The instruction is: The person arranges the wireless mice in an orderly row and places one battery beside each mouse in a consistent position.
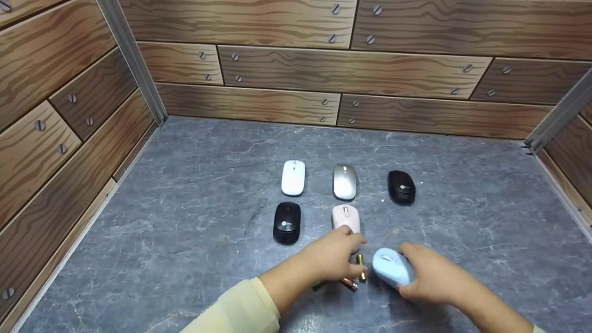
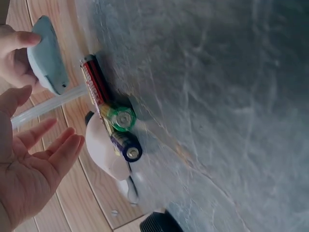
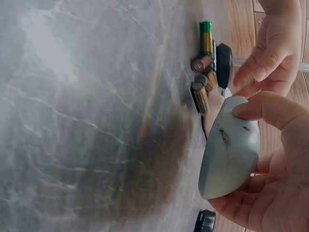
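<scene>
My right hand [image 1: 432, 275] grips a light blue computer mouse [image 1: 392, 267] by its sides, and the right wrist view shows dark scuffs on the mouse's [image 3: 231, 145] side. Fingers spread and holding nothing, my left hand [image 1: 330, 256] hovers over several small batteries. Among these are a gold one [image 1: 361, 268], a red and black one [image 2: 95, 79], a green one [image 2: 121, 118] and a dark blue one [image 2: 127, 146]. A pale pink mouse [image 1: 346, 217] lies just beyond the left hand, which covers its near end in the head view.
Behind stand a white mouse [image 1: 293, 178], a silver mouse [image 1: 345, 181] and a black mouse [image 1: 401, 187] in a row. Another black mouse [image 1: 286, 223] lies left of the pink one. Wood-patterned walls [image 1: 296, 69] enclose the grey marbled table [image 1: 185, 222].
</scene>
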### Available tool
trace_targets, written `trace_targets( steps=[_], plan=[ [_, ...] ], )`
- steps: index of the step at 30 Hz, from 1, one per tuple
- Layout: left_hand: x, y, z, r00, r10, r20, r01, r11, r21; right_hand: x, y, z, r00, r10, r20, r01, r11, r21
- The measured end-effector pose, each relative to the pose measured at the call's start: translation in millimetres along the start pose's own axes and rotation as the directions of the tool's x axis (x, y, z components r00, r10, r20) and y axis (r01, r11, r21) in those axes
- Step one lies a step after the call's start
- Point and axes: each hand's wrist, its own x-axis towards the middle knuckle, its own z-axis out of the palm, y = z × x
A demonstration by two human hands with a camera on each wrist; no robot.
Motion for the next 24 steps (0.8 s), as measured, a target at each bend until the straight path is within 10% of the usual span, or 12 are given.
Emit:
trace_targets(
  steps=[24],
  plan=[
    [62.1, -5.4, -9.9, 0.985, -0.150, -0.089, 0.140, 0.984, -0.109, 49.8, 36.7, -26.3, 0.955, 0.293, -0.044, -0.285, 0.950, 0.126]
  ],
)
